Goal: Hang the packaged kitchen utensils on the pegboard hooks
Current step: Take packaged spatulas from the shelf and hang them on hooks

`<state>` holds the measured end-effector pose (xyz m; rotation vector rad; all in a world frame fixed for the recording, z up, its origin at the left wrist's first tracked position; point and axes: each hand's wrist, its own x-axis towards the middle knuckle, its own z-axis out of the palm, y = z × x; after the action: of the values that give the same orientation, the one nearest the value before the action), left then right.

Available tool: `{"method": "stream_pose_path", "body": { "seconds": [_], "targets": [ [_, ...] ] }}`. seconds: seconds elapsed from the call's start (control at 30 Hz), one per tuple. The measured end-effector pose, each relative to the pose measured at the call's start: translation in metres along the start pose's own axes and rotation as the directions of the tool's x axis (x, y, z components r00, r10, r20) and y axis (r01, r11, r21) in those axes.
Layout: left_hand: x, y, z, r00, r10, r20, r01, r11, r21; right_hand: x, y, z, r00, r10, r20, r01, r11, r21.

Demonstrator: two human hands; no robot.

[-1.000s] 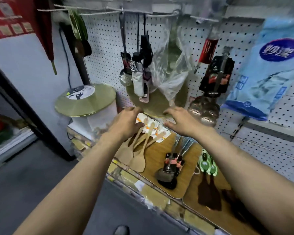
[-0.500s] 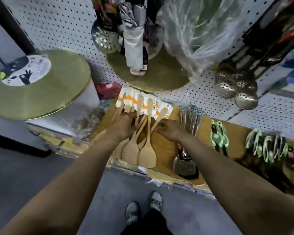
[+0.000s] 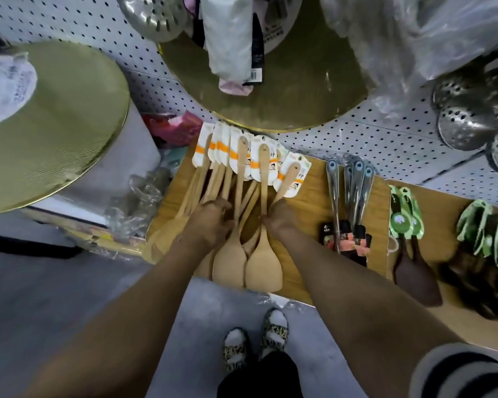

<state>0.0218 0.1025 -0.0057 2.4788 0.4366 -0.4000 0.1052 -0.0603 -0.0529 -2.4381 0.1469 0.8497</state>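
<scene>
Several wooden spatulas with white-and-orange card labels lie fanned on a wooden shelf below the white pegboard. My left hand lies on the left handles, fingers curled round them. My right hand grips the handles on the right side of the pile. The fingertips of both hands are hidden under the knuckles.
Metal-handled utensils, dark spatulas on green cards and more green-carded ones lie to the right. A round gold board sits left, another hangs above. Perforated steel ladles hang at right.
My head has tilted down and closer to the shelf. Both hands moved from the labels down to the spatula handles and closed on them.
</scene>
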Motion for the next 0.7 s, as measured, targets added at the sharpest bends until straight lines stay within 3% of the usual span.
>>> {"method": "stream_pose_path", "body": {
  "seconds": [0.07,0.17,0.27,0.33,0.5,0.7],
  "targets": [
    [0.001,-0.001,0.002,1.0,-0.006,-0.007,0.006,1.0,-0.019,0.001,0.003,0.0,1.0,0.02,-0.01,-0.019,0.999,0.03],
    [0.005,0.003,0.003,1.0,-0.025,-0.015,0.024,0.999,-0.036,-0.002,0.014,-0.008,0.992,0.075,0.1,-0.095,0.972,0.213],
    [0.013,0.012,0.011,0.994,-0.112,-0.022,0.109,0.989,-0.099,-0.027,0.022,-0.027,0.981,0.12,0.151,-0.183,0.822,0.54],
    [0.019,0.022,0.017,0.989,-0.148,-0.031,0.143,0.981,-0.128,-0.045,0.027,-0.041,0.977,0.117,0.177,-0.207,0.717,0.666],
    [0.038,0.045,0.03,0.967,-0.254,-0.033,0.249,0.963,-0.104,-0.074,0.045,-0.061,0.978,0.124,0.165,-0.206,0.664,0.719],
    [0.051,0.048,0.042,0.946,-0.301,-0.118,0.311,0.947,0.078,-0.093,0.052,-0.067,0.982,0.131,0.133,-0.186,0.624,0.759]
  ]
}}
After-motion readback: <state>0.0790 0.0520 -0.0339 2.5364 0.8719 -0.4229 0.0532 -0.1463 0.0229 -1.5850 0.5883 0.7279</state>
